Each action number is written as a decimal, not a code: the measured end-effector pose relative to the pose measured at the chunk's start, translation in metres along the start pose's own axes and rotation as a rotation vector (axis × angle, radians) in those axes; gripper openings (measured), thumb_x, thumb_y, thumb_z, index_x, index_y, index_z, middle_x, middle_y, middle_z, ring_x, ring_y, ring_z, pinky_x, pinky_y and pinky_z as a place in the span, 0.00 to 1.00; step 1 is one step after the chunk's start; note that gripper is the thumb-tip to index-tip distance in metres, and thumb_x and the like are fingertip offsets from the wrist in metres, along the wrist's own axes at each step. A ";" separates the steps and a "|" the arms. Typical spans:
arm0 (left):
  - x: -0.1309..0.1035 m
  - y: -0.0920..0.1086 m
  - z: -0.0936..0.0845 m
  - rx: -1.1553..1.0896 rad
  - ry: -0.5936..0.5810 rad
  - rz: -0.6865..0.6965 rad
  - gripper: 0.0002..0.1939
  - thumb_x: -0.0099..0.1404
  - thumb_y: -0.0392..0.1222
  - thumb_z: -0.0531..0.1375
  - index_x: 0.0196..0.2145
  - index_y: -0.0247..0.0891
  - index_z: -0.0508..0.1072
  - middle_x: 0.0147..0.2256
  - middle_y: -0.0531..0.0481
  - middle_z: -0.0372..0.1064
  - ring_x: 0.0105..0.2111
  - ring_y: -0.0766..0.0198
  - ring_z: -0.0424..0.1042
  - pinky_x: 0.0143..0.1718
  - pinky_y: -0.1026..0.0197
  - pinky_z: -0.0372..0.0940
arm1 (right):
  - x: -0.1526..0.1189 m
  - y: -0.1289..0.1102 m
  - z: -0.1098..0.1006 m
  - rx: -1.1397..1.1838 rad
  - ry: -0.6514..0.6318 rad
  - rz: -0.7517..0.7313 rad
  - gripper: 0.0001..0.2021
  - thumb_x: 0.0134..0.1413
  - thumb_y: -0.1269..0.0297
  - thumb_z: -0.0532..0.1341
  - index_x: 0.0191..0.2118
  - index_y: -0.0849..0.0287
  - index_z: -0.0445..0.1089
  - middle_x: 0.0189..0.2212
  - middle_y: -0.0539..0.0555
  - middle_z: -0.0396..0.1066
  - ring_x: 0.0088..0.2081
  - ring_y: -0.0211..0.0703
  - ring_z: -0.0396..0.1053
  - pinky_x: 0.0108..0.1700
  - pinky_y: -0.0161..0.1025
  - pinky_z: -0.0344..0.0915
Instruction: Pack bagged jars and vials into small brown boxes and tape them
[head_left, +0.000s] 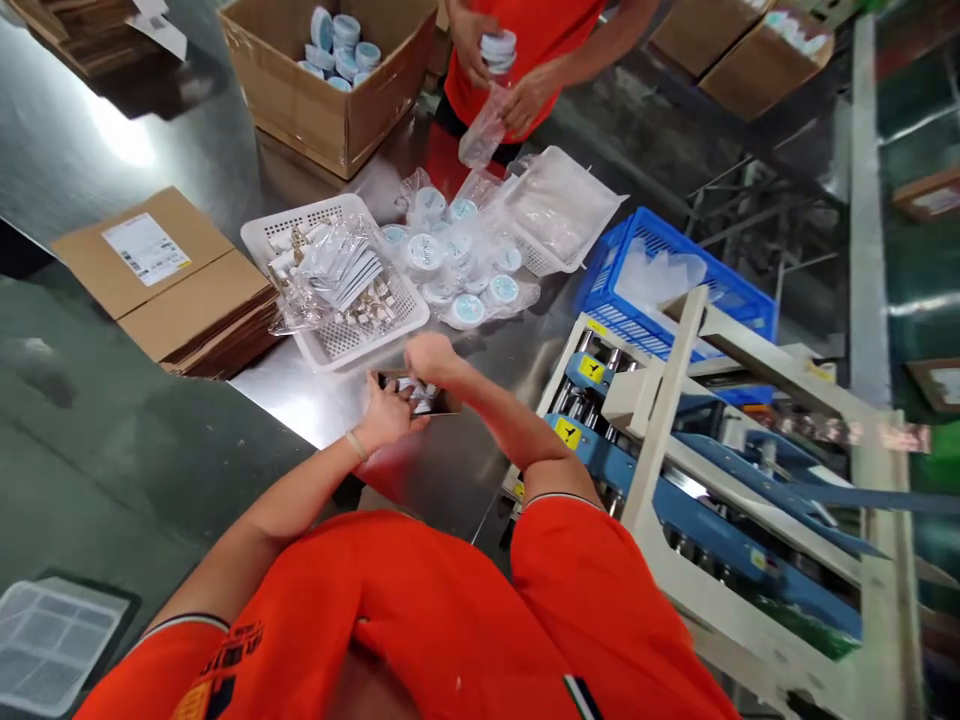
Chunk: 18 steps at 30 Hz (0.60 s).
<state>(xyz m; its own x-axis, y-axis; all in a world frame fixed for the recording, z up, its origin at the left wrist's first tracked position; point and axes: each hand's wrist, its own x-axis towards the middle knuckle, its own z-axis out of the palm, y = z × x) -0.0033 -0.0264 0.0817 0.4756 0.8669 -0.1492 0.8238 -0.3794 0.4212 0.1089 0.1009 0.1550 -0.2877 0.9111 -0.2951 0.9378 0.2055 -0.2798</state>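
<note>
A small open cardboard box with white and clear items inside lies on the steel table in front of me. My left hand holds the box's near left side, its fingers reaching over the opening. Curled closed, my right hand is at the box's far edge; what it grips, if anything, is hidden. Just beyond my hands stands a white perforated basket with clear-bagged flat packets and small white and brown pieces. Bagged round white tins with blue print are heaped to the basket's right.
Flattened cartons are stacked left. A large carton of round tins stands at the back. Across the table, a co-worker's hands hold tins and a clear bag. A blue crate and roller machine stand right.
</note>
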 end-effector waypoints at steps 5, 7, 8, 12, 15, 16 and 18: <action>0.000 0.000 0.000 0.004 -0.028 0.001 0.20 0.88 0.57 0.63 0.60 0.48 0.93 0.73 0.38 0.82 0.69 0.26 0.75 0.77 0.01 0.48 | 0.095 -0.038 -0.017 -0.061 0.186 -0.371 0.17 0.84 0.77 0.57 0.56 0.61 0.85 0.63 0.64 0.85 0.69 0.54 0.77 0.76 0.47 0.72; 0.000 0.000 0.001 0.013 -0.033 0.002 0.21 0.88 0.58 0.63 0.61 0.48 0.93 0.75 0.37 0.81 0.70 0.25 0.75 0.77 0.01 0.49 | 0.128 -0.050 -0.012 -0.079 0.223 -0.487 0.17 0.83 0.77 0.57 0.58 0.60 0.85 0.65 0.64 0.84 0.72 0.56 0.73 0.79 0.50 0.70; -0.001 0.000 0.001 0.020 -0.032 0.001 0.21 0.88 0.58 0.63 0.61 0.47 0.93 0.75 0.38 0.80 0.71 0.25 0.75 0.77 0.01 0.50 | 0.141 -0.054 -0.008 -0.115 0.234 -0.518 0.17 0.83 0.77 0.58 0.57 0.61 0.85 0.64 0.65 0.84 0.72 0.57 0.73 0.79 0.52 0.70; -0.002 0.001 0.006 0.029 -0.014 -0.004 0.19 0.87 0.57 0.65 0.59 0.48 0.94 0.75 0.38 0.81 0.71 0.26 0.76 0.77 0.00 0.51 | 0.168 -0.059 0.007 -0.333 0.252 -0.555 0.17 0.81 0.82 0.57 0.55 0.66 0.84 0.59 0.69 0.85 0.73 0.61 0.72 0.76 0.56 0.71; -0.002 0.000 0.009 0.006 0.015 0.004 0.18 0.85 0.55 0.67 0.58 0.47 0.95 0.73 0.36 0.82 0.69 0.26 0.77 0.77 0.00 0.51 | 0.174 -0.058 0.009 -0.371 0.243 -0.559 0.18 0.83 0.82 0.55 0.54 0.66 0.84 0.56 0.69 0.86 0.71 0.57 0.73 0.76 0.54 0.70; -0.001 -0.001 0.011 -0.001 0.026 0.005 0.17 0.85 0.55 0.68 0.57 0.47 0.95 0.72 0.36 0.83 0.68 0.25 0.77 0.76 0.00 0.51 | 0.175 -0.058 0.008 -0.377 0.239 -0.560 0.18 0.83 0.82 0.55 0.53 0.66 0.84 0.56 0.69 0.86 0.69 0.57 0.74 0.75 0.55 0.70; 0.000 -0.004 0.013 -0.009 0.045 0.004 0.16 0.83 0.55 0.69 0.55 0.48 0.95 0.72 0.37 0.83 0.67 0.26 0.78 0.76 0.01 0.52 | 0.176 -0.059 0.003 -0.370 0.244 -0.575 0.18 0.83 0.81 0.55 0.51 0.64 0.84 0.55 0.68 0.86 0.66 0.57 0.76 0.73 0.56 0.71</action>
<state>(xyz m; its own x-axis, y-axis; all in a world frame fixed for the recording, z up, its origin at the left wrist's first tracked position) -0.0021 -0.0291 0.0680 0.4641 0.8793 -0.1071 0.8190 -0.3800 0.4299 0.0025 0.2478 0.1171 -0.7438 0.6678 0.0296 0.6683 0.7439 0.0104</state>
